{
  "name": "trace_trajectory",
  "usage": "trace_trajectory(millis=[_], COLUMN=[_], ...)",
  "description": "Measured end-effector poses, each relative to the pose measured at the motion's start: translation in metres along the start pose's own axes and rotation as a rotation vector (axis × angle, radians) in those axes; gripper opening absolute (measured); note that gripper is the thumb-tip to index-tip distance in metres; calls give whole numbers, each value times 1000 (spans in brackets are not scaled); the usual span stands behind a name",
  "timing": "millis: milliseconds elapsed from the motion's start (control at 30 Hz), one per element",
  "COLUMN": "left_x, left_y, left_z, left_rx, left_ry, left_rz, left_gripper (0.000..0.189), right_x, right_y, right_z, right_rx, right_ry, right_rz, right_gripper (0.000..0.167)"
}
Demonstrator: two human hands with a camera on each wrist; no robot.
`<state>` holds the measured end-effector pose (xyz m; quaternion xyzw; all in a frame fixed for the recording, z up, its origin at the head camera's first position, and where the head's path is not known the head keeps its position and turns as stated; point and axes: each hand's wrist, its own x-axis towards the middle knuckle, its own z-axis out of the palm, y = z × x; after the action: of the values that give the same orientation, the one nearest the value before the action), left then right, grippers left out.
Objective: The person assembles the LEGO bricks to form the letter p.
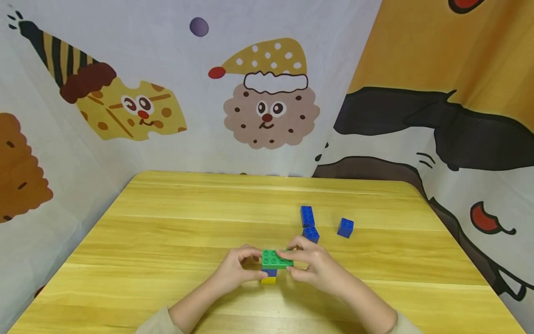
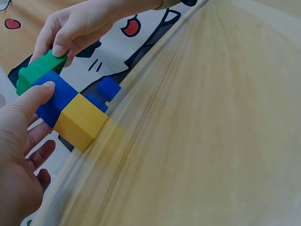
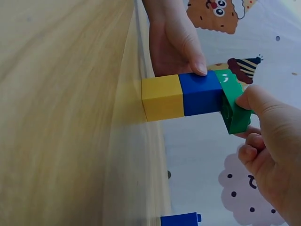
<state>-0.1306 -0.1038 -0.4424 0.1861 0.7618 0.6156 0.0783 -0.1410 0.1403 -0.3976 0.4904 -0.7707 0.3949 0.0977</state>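
A small stack stands on the table: a yellow block (image 3: 162, 98) at the bottom, a blue block (image 3: 201, 93) on it, and a longer green block (image 1: 277, 260) on top. The green block juts out past the blue one toward the right. My left hand (image 1: 237, 270) holds the blue block between thumb and fingers, the thumb on its near side. With my right hand (image 1: 310, 263) I grip the green block's overhanging end; the thumb is low on it and a finger lies over its studs.
Beyond my right hand lie a long blue block (image 1: 307, 216) and a square blue block (image 1: 310, 234), close together. Another square blue block (image 1: 345, 228) is farther right. A cartoon-printed cloth (image 1: 187, 157) hangs behind the wooden table (image 1: 167, 232).
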Motion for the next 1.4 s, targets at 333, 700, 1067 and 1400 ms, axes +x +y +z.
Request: trace_trajectory(millis=[333,700,1067,1400], left_x=[2,0,1,1], left_y=[-7,-5,-7,-8], left_z=[0,0,1,1], left_rx=[28,17,-4,19], left_ry=[-1,3,8,17], left_rz=[-6,-10,-8,-9], left_gripper=[36,37,38,37], right_x=[0,-5,-12,-17], right_y=[0,2,5,23], right_z=[-1,-2,-2,-16], right_rx=[23,-33,10,-19], right_ry=[-26,-16,54,263], right_rz=[22,77,157,156], right_gripper=[37,40,49,41])
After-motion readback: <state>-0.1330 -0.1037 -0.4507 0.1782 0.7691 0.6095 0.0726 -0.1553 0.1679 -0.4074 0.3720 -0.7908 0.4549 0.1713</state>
